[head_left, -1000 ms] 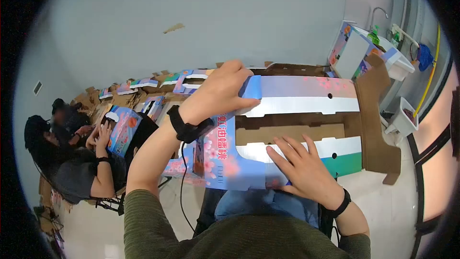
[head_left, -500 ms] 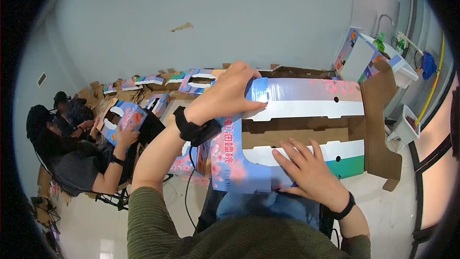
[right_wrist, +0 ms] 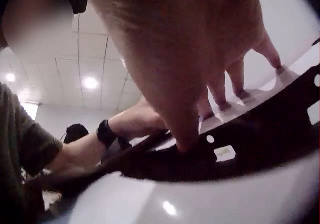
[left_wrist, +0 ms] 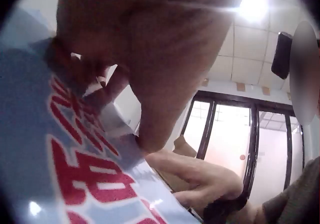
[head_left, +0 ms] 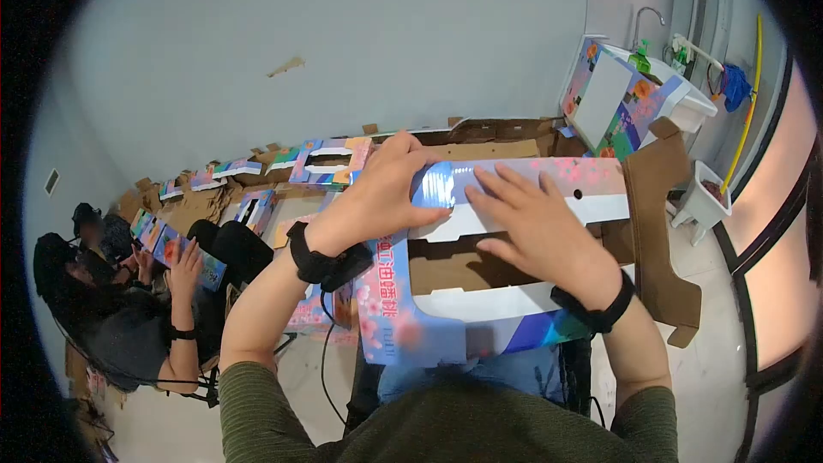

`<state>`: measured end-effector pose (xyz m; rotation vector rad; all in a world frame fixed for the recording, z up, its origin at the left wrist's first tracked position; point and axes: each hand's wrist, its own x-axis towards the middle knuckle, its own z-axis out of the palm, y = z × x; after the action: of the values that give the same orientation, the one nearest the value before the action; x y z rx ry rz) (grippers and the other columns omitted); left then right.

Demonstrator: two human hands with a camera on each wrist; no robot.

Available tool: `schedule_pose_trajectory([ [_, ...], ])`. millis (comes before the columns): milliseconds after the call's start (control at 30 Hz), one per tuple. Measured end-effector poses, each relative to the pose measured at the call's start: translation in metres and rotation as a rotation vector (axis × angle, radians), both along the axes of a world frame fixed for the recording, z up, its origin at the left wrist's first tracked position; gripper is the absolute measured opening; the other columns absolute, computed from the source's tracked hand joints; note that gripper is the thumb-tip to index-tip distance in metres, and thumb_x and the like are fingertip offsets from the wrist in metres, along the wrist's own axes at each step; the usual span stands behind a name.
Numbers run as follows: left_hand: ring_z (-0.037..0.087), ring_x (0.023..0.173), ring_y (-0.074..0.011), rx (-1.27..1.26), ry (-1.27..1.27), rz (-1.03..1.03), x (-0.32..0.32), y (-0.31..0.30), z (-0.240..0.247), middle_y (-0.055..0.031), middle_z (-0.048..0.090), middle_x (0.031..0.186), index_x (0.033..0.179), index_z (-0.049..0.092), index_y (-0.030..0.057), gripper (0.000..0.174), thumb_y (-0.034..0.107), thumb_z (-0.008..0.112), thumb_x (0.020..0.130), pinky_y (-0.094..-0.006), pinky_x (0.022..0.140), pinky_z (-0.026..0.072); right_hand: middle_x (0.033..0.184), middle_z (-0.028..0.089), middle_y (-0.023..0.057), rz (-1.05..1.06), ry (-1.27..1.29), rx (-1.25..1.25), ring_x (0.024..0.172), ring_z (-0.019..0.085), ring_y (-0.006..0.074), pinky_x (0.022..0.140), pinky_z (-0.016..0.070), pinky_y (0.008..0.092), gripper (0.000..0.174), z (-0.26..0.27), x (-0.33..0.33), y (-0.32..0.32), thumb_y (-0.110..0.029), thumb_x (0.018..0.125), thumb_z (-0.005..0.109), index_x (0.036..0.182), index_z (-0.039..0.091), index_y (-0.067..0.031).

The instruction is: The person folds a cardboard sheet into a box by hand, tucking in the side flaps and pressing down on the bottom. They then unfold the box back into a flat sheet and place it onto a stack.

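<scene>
A printed cardboard box with pink blossoms and red lettering lies across the person's lap, a long slot open in its top. The left hand grips its far left corner, thumb on the top beside a shiny blue flap. In the left wrist view, red lettering runs below that hand. With fingers spread and nearly straight, the right hand rests on the far top panel. Its fingertips touch the pale surface in the right wrist view, the thumb lower at the slot's dark edge.
A brown end flap stands out at the box's right end. More printed boxes line the wall at the back left. Another person sits at the left handling a box. A sink stands at the back right.
The right hand has moved from the near top panel across the slot to the far panel. The left hand stays at its corner. The other person's box has been turned.
</scene>
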<state>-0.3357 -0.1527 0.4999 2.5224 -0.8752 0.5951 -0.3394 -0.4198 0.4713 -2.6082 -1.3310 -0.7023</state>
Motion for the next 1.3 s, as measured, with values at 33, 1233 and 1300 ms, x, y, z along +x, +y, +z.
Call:
schedule_pose_trajectory([
  [33,0.055,0.111,-0.0288,-0.008,0.01,0.01,0.002,0.002,0.0,-0.0152,0.053,0.114,0.124,0.062,-0.0024,0.063,0.025,0.089,0.074,-0.0366,0.095,0.0484,0.152,0.049,0.0123,-0.007,0.019,-0.012,0.145,0.041,0.0328,0.107,0.0408,0.0654,0.065,-0.001,0.0,0.003,-0.034,0.09,0.074,0.146,0.05,-0.0097],
  [1233,0.059,0.126,-0.0262,-1.262,-0.348,0.01,-0.054,0.117,-0.079,-0.0163,0.055,0.139,0.155,0.034,0.0003,0.075,0.042,0.06,0.098,-0.0415,0.106,0.0486,0.126,0.067,0.0168,-0.222,0.466,-0.05,0.121,0.062,0.0291,0.104,0.0479,0.0391,0.044,0.033,0.146,-0.133,-0.032,0.095,0.07,0.128,0.064,-0.0031],
  [1300,0.059,0.125,-0.0266,-1.351,-0.332,-0.001,-0.052,0.123,-0.085,-0.0168,0.055,0.139,0.156,0.034,0.0016,0.073,0.043,0.057,0.1,-0.0421,0.107,0.0483,0.123,0.069,0.0137,-0.246,0.594,0.009,0.118,0.063,0.0259,0.102,0.049,0.0377,0.041,0.036,0.161,-0.144,-0.033,0.097,0.066,0.128,0.066,-0.0061],
])
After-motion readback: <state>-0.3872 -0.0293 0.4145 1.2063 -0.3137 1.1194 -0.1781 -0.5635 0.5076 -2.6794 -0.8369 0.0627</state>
